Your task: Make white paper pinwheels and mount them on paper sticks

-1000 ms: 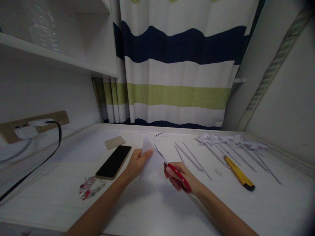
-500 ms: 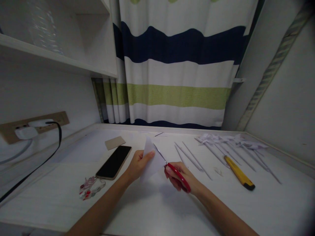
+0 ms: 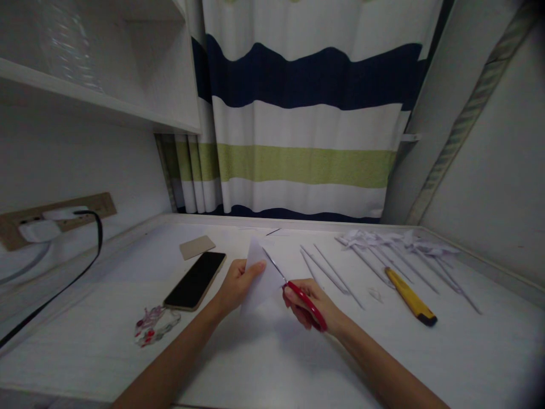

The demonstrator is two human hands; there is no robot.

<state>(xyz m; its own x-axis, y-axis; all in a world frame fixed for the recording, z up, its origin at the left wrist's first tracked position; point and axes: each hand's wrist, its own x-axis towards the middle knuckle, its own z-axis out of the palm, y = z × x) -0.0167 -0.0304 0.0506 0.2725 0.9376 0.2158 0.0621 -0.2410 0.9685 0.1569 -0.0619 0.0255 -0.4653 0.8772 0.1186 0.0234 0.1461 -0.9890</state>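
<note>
My left hand (image 3: 237,284) pinches a folded white piece of paper (image 3: 260,278) and holds it upright above the white desk (image 3: 272,352). My right hand (image 3: 310,307) grips red-handled scissors (image 3: 298,292). The scissor blades point up and to the left, and lie against the paper's right edge. Both hands are just in front of me at the desk's middle.
A black phone (image 3: 195,279) lies left of my hands, with a brown card (image 3: 197,247) behind it and a small red and clear trinket (image 3: 154,326) in front. Rolled paper sticks (image 3: 330,272), paper pinwheels (image 3: 395,241) and a yellow utility knife (image 3: 409,296) lie to the right. A black cable (image 3: 63,284) runs along the left wall.
The scissors have closed slightly along the paper's edge; hands and paper stay almost where they were. The view has shifted a little.
</note>
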